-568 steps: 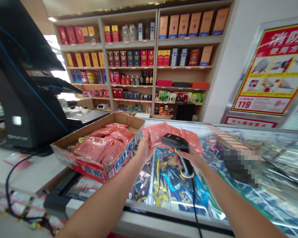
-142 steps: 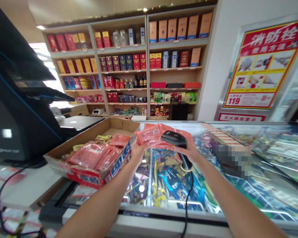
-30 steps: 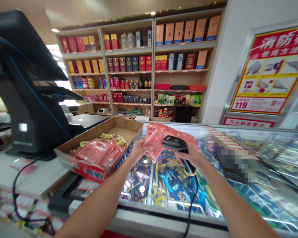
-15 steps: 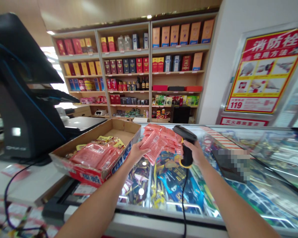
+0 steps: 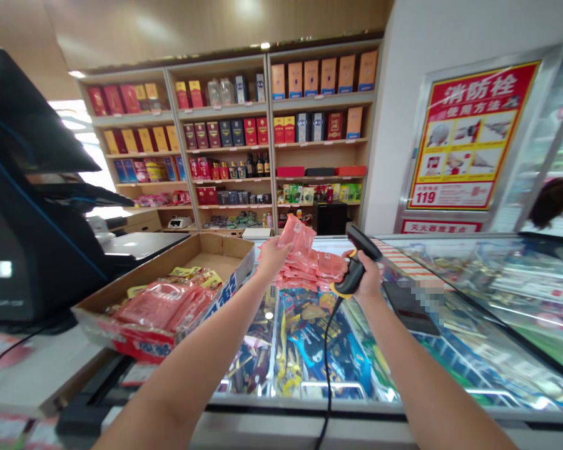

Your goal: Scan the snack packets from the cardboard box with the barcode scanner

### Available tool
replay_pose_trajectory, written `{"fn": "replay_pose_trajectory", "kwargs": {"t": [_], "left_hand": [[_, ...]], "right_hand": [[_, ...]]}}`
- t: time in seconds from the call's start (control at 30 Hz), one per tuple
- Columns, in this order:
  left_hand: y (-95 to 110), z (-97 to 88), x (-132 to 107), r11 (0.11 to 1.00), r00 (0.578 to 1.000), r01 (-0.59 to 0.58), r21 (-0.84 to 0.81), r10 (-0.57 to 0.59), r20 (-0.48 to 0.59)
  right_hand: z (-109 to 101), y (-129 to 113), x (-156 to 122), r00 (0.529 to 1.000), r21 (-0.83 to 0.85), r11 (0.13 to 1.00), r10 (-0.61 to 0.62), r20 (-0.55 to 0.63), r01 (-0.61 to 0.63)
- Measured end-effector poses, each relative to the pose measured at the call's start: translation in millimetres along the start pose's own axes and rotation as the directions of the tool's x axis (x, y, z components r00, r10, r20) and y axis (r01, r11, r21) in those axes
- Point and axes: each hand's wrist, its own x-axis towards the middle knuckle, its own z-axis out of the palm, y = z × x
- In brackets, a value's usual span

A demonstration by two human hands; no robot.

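Between its fingers and thumb my left hand (image 5: pixel 273 257) grips a flat pink plastic packet (image 5: pixel 297 236), raised with its small white label facing me. A pile of similar pink packets (image 5: pixel 300 273) lies just beneath it on the glass freezer top. Wrapped around a black and yellow barcode scanner (image 5: pixel 354 270) is my right hand (image 5: pixel 370 280), close to the right end of that pile. The scanner's head tilts up, and its black cable (image 5: pixel 327 356) hangs down towards me. More pink packets (image 5: pixel 159 303) and yellow packets lie in an open cardboard box (image 5: pixel 225 245) at my left.
A black checkout terminal (image 5: pixel 23 187) stands far left on the counter. Through the freezer glass, bagged goods (image 5: pixel 323 344) show. A dark flat object (image 5: pixel 410 306), partly blurred out, lies right of the scanner. Behind are shelves of boxed bottles (image 5: pixel 237 133). Somebody's dark hair (image 5: pixel 556 201) shows at the right edge.
My left hand has lifted the pink packet up and away from the pile. The scanner has tilted over in my right hand. The whole view has shifted slightly.
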Motion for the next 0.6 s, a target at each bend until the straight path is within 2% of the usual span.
{"fn": "replay_pose_trajectory", "kwargs": {"t": [0.07, 0.13, 0.2, 0.27, 0.33, 0.43, 0.53, 0.6], "left_hand": [[20, 14.9, 20, 0.994, 1.0, 0.026, 0.111, -0.027, 0.008], [30, 26.7, 33, 0.966, 0.999, 0.048, 0.253, -0.052, 0.008], [29, 34.3, 39, 0.9, 0.998, 0.015, 0.435, -0.04, 0.05], [22, 38.0, 40, 0.785, 0.989, -0.061, 0.616, -0.035, 0.141], [13, 39.3, 39, 0.673, 0.977, -0.119, 0.73, -0.051, 0.207], [8, 39.3, 36, 0.605, 0.972, -0.166, 0.779, -0.034, 0.234], [13, 34.2, 34, 0.596, 0.972, -0.184, 0.781, -0.006, 0.234], [20, 23.6, 35, 0.591, 0.977, -0.173, 0.788, 0.001, 0.213]], "right_hand": [[0, 0, 0, 1.0, -0.017, 1.0, -0.011, 0.0, 0.011], [1, -1, 0, 1.0, -0.016, 1.0, -0.024, -0.011, 0.024], [2, -1, 0, 0.999, -0.008, 0.999, -0.038, -0.027, 0.038], [3, 0, 0, 0.998, 0.0, 0.999, -0.054, -0.043, 0.054], [5, 1, 0, 0.997, -0.003, 0.998, -0.067, -0.047, 0.067], [7, 2, -1, 0.995, -0.021, 0.996, -0.089, -0.045, 0.089], [8, 2, -2, 0.994, -0.03, 0.995, -0.098, -0.037, 0.097], [10, 0, -3, 0.996, -0.036, 0.996, -0.088, -0.026, 0.087]]}}
